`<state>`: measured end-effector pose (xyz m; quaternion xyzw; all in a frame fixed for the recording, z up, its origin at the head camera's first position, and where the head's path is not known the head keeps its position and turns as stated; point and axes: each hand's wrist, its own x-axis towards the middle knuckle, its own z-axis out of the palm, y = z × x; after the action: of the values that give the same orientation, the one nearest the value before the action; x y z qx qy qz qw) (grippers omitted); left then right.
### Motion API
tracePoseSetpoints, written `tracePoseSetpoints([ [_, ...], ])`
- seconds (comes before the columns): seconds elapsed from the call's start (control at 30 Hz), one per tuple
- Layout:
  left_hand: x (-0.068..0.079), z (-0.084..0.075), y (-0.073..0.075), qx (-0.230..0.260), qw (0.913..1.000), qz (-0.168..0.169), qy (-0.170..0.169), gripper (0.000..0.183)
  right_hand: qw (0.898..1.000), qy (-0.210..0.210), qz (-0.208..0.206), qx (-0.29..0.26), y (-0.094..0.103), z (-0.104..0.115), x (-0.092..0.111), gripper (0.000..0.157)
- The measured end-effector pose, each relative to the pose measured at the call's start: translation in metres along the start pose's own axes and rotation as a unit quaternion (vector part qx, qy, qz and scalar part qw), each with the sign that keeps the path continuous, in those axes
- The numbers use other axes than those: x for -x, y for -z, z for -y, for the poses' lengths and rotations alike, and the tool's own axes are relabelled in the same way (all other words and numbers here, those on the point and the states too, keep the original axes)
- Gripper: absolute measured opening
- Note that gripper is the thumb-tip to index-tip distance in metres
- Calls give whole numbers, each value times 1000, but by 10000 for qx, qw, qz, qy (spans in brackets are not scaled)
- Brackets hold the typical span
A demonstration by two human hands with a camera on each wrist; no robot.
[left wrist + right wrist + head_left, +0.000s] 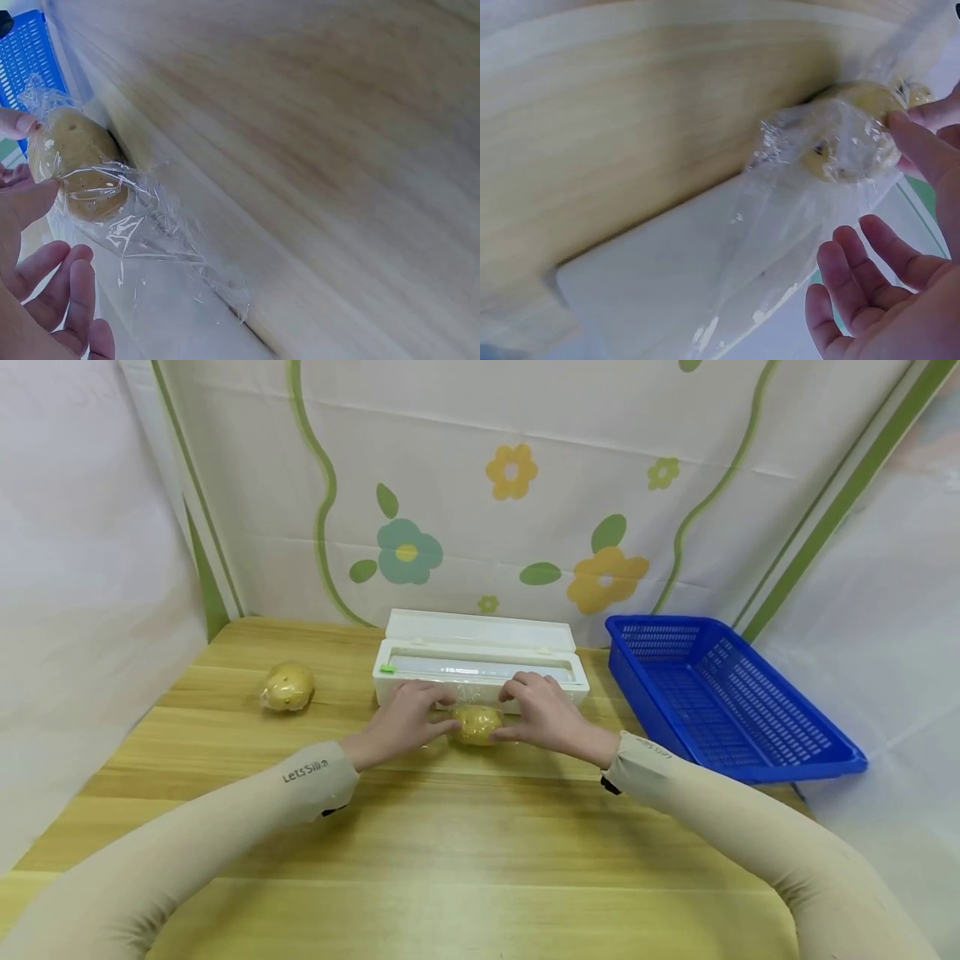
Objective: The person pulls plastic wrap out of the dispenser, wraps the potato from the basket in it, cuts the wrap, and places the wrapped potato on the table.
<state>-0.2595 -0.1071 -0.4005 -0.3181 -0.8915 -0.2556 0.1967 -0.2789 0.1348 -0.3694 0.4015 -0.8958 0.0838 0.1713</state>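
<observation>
A yellow potato [478, 725], loosely covered in clear plastic wrap [139, 232], lies on the table against the front of a white plastic-wrap dispenser box [480, 689]. The box lid stands raised, and a roll shows inside. My left hand [405, 717] is at the potato's left end, its thumb touching the wrapped surface. On the other end rests the thumb of my right hand [546, 714]. The remaining fingers of both hands bend loosely above the box front, apart from the thumbs. In the right wrist view the film [742, 225] stretches from the potato over the box.
Another wrapped potato [288, 686] sits on the left of the wooden table [480, 860]. A blue perforated basket [738, 693] stands at the right, reaching the table's edge. Behind the box hangs a flowered curtain [465, 527].
</observation>
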Motion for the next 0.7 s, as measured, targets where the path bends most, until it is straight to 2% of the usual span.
tracePoseSetpoints([
  [0.23, 1, -2, 2, 61, 9998, -31, -172, 30, 9997, 30, 53, -234, 3, 5, -7, 54],
  [0.43, 4, 4, 10, -31, 9996, -268, 22, 35, 9984, 158, -147, -528, 6, 13, -23, 45],
  [0.6, 3, 17, 21, -157, 9976, -670, 44, 41, 9911, 460, -185, -1235, 9, 18, -44, 37],
  [0.7, 4, 30, 31, 4, 9953, -870, 429, 52, 9827, 393, 4, -1808, 10, 19, -58, 30],
])
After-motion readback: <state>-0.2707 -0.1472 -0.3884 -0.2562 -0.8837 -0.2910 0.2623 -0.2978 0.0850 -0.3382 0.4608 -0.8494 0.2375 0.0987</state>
